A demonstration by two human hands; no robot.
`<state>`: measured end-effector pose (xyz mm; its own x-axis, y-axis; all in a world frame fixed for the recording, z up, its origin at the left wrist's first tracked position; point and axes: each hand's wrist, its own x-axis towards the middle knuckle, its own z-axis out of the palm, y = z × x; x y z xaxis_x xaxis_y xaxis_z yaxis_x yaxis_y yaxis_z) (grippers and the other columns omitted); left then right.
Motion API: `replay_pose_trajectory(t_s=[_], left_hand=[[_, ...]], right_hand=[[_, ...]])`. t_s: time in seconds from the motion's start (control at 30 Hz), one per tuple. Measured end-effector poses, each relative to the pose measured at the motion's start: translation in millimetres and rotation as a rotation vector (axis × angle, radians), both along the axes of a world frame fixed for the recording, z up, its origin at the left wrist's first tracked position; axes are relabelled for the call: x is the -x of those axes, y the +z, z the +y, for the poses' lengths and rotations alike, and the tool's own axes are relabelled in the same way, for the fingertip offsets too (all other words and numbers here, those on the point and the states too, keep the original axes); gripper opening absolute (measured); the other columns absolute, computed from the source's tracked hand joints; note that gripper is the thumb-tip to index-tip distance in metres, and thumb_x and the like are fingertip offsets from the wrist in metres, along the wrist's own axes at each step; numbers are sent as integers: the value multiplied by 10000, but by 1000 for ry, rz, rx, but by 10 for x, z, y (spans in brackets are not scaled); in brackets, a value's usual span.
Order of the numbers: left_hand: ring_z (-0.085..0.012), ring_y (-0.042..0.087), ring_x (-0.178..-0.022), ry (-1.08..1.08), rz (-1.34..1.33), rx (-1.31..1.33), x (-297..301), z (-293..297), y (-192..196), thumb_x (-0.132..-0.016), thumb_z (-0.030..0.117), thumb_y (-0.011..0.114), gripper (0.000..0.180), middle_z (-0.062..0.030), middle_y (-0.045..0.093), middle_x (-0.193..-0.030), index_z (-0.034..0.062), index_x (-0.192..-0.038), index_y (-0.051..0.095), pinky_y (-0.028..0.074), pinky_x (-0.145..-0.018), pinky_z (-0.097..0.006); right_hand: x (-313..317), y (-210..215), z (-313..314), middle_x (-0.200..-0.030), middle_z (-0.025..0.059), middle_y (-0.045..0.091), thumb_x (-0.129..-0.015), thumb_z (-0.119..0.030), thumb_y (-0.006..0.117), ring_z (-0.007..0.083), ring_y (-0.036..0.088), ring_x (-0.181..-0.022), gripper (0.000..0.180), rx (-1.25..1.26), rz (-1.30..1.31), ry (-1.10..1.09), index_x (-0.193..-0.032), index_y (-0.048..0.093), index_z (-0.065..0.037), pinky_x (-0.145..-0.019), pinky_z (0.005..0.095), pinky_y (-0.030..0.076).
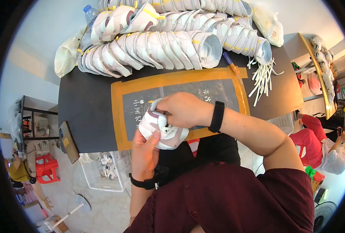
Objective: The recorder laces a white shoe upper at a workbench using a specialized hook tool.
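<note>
A white and mauve shoe upper [168, 136] is held between both hands at the near edge of the dark table. My left hand [145, 149] grips it from the near left, thumb pressed on its side by the white laces. My right hand [182, 110] reaches over from the right, its fingers closed at the grey collar of the upper. What the right fingertips pinch inside the collar is partly hidden. Across the back of the table lie long nested rows of similar shoe uppers [153, 50] with yellow marks.
A dark panel framed in yellow tape [118, 116] lies on the table [83, 101]. Behind it are a blue pen [227, 58] and a bundle of white laces [262, 81]. A phone [68, 141] sits at the left edge, above a white crate [102, 182]. Another person [324, 143] sits at right.
</note>
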<state>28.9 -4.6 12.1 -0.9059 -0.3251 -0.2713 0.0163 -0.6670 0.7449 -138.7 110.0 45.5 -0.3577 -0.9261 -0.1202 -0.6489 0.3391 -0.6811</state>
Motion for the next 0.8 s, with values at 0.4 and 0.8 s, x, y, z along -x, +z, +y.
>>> replay_pose_trajectory(t_s=[0.4,0.8], left_hand=[[-257,615,-1105,82,144,-205,-153,-112,-104,-928,127,630,464,-143,626,-1186,32,-1353,469,502,-982,-426],[-236,443,-1322,-41,243,-8,-190,103,232,-941,211,635,607,-90,445,-1417,67,-1446,331,395,-1079,-418]], right_hand=[[-243,208,532,-1028,121,647,-888,-183,669,244,632,-934,271,502,-220,-322,-1126,654,-54,-800,328,509],[-965,-25,693,-1057,83,588,-837,-178,714,244,646,-784,278,606,136,-364,-1067,588,-86,-673,337,527]])
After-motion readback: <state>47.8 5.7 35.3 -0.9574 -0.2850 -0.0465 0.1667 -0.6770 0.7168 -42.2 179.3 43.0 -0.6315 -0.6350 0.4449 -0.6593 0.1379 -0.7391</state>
